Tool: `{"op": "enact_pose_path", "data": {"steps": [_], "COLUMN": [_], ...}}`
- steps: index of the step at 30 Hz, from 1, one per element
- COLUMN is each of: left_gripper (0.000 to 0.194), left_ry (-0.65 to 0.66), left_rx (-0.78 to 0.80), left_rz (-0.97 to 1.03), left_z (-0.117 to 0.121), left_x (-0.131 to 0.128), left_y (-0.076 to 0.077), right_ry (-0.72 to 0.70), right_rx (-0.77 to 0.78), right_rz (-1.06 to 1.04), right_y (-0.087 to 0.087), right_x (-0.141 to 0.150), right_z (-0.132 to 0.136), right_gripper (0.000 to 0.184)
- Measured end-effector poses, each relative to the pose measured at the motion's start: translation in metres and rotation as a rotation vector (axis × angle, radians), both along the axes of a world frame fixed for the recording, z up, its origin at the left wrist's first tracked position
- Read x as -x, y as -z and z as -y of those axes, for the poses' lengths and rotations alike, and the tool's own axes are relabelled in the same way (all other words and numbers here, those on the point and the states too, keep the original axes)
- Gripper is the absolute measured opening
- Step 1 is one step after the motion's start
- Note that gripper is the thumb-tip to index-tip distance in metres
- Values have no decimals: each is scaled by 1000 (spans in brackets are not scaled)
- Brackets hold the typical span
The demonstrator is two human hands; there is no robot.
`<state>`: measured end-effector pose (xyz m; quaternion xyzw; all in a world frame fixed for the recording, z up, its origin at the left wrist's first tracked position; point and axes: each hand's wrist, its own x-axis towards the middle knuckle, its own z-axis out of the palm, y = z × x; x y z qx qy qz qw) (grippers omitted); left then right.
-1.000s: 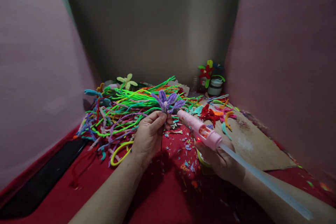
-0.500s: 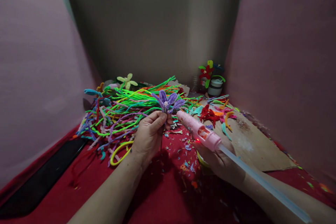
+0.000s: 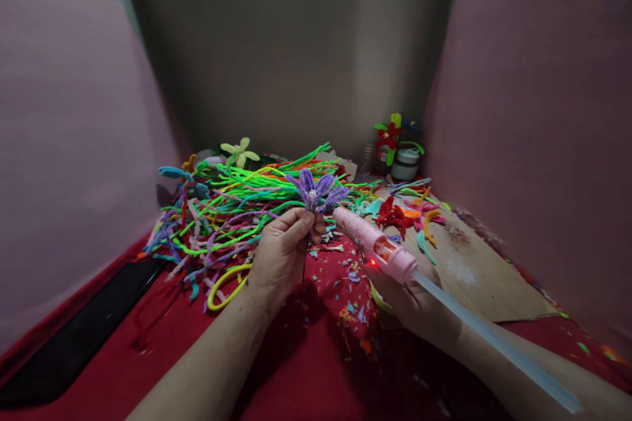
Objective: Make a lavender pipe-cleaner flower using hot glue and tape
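Observation:
My left hand (image 3: 282,252) pinches the thin dark stem of a purple pipe-cleaner flower (image 3: 316,189), holding it upright over the red cloth. My right hand (image 3: 412,299) is wrapped round a pink glue gun (image 3: 376,245), with a long clear glue stick (image 3: 494,342) jutting out of its back towards me. A small red light glows on the gun. Its nozzle points at the flower's base, close beside my left thumb.
A big tangle of coloured pipe cleaners (image 3: 222,210) lies behind my left hand. Red and orange petal pieces (image 3: 399,214) sit on a brown cardboard sheet (image 3: 474,276) at right. A small jar with finished flowers (image 3: 397,145) stands at the back. Pink panels wall in both sides.
The glue gun has shifted very slightly; otherwise both hands and the flower stay where they were.

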<state>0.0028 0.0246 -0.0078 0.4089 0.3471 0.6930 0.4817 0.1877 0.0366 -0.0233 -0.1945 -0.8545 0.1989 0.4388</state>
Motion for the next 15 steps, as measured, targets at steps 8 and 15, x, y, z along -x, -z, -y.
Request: {"op": "enact_pose_path", "data": {"steps": [8,15], "left_gripper": [13,14], "left_ry": [2,4], "left_rx": [-13,-9], "left_rz": [0,9], "left_z": [0,0], "left_x": [0,0], "left_y": [1,1], "right_ry": [18,5], "right_rx": [1,19], "right_rz": [0,3], "right_y": [3,1], "right_x": [-1,1], "right_z": [-1,0], "right_gripper": [50,49]}}
